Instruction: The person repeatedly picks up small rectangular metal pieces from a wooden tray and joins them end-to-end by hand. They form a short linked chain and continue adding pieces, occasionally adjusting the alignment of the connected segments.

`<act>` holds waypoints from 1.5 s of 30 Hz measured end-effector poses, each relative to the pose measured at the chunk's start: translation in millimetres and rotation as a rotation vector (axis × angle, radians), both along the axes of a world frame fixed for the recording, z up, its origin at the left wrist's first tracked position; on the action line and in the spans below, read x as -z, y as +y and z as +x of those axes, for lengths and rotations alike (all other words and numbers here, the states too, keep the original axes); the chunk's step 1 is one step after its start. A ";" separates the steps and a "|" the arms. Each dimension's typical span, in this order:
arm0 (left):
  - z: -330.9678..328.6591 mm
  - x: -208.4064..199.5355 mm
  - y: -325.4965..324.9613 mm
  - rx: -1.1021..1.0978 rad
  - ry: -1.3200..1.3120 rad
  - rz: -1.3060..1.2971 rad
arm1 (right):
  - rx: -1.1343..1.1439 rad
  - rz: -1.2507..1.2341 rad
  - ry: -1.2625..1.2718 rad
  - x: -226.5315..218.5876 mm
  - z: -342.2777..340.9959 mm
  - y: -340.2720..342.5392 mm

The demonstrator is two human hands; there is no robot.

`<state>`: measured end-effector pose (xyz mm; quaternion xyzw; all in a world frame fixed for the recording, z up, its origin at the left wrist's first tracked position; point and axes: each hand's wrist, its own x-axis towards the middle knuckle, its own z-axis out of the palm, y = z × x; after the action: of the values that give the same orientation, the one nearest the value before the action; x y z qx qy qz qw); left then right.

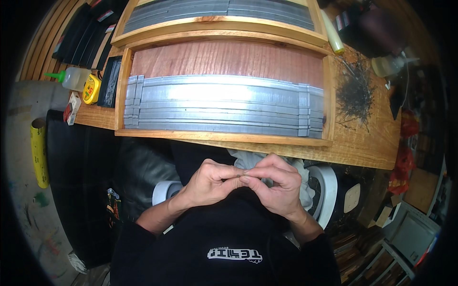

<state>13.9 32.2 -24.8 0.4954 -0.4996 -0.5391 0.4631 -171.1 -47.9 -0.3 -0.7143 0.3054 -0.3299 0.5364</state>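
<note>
Left hand [212,181] and right hand [279,186] pinched closed, fingertips meeting; whether they hold anything cannot be told. At twelve o'clock, across a gap, the wooden tray [224,137], grey strips [214,107] within; table [369,145] edge toward two o'clock. At six o'clock, white lettering [237,254] on the dark shirt [171,257].
</note>
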 end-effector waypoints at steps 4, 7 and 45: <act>-0.4 -4.2 -2.3 0.012 -0.020 0.028 | -0.008 0.017 0.022 -3.3 -1.8 -2.3; 1.6 -10.0 -6.2 0.062 -0.116 0.044 | -0.035 -0.011 0.072 -4.2 -3.7 -3.7; -0.1 -49.9 -41.4 -0.059 -0.380 -0.512 | -0.222 -0.419 -0.184 -42.5 2.0 -47.1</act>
<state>13.8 -9.2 25.1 0.4688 -0.6821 -0.2799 0.4864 -169.1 -95.1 42.3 -0.8059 0.1000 -0.3889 0.4350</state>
